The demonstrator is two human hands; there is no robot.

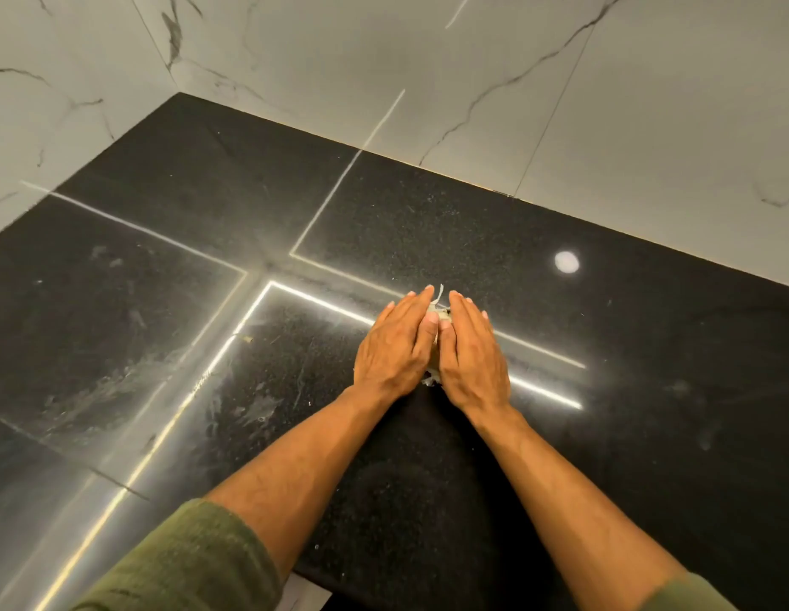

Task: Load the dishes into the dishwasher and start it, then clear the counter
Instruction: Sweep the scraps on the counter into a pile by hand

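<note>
Both hands rest flat, side by side, on the black speckled counter (428, 222). Between and under them lies a small pale, frayed cloth (437, 308); only its ragged ends show past the fingertips and near the wrists. My left hand (394, 346) presses down on the cloth's left side, fingers straight and together. My right hand (472, 350) presses on its right side in the same way. No dishes and no dishwasher are in view.
White marble-look wall tiles (472, 72) border the counter at the back and left, meeting in a corner at the upper left. Pale smears and dried water marks (132, 381) cover the counter's left part. Bright reflections of ceiling lights cross the glossy surface.
</note>
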